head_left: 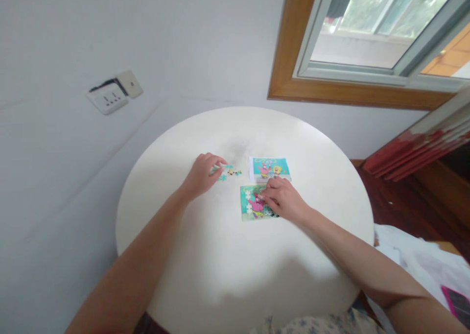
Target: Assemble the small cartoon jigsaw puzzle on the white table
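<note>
A partly assembled jigsaw puzzle (246,213) in green and teal, with a pink cartoon starfish, lies flat on the round white table (220,255). Over its upper right part, my right hand (284,198) has its fingers closed in a pinch; what is between the fingertips is too small to make out. That hand hides the puzzle's right side. Several loose puzzle pieces (234,172) lie left of the picture card. Beside them rests my left hand (203,173), thumb and fingers apart and curved around the nearest pieces, with nothing visibly held.
Just beyond the puzzle lies a printed picture card (270,167) with the starfish and a yellow character. A wall socket (108,98) is at the left, and a wood-framed window (363,91) at the right. White cloth or bags (411,255) lie beside the table's right edge.
</note>
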Available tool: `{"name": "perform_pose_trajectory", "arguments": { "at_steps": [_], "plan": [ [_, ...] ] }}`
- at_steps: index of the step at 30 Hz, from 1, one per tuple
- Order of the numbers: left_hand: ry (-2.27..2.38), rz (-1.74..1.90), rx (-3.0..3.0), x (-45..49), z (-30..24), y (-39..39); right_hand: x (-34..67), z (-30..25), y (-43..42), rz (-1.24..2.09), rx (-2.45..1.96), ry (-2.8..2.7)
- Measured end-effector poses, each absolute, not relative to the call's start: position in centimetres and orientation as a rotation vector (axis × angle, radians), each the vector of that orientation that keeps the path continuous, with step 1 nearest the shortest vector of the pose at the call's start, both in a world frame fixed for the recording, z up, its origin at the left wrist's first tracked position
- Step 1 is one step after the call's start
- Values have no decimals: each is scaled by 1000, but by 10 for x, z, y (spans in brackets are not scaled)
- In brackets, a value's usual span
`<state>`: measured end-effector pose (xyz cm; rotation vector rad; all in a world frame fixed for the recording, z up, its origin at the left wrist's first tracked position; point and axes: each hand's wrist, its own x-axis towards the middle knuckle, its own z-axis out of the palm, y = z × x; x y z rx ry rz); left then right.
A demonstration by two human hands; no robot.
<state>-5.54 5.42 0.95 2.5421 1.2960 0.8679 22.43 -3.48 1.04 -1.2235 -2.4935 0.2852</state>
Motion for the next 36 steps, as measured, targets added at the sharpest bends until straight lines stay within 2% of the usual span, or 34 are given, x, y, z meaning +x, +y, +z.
{"name": "perform_pose_trajectory", "arguments": {
  "at_steps": [4, 8, 16, 25, 30, 36],
  "plan": [
    [1482, 966, 2477, -76, 5, 68, 223, 10, -36, 247, -1240, -2482],
    [1571, 862, 2462, -84, -1, 72, 222, 10, -37, 249, -1256, -2482],
    [1533, 664, 2514, -86, -8, 73, 224, 6, -28, 333, -1193, -2410],
    [1489, 638, 2488, -88, -22, 75, 191, 18, 33, 402, -1125, -2519],
    [1470, 631, 2505, -88, -21, 74, 170, 20, 58, 313, -1275, -2541],
    [1466, 637, 2504, -87, -23, 75, 173, 19, 65, 394, -1417, -2525]
  ]
}}
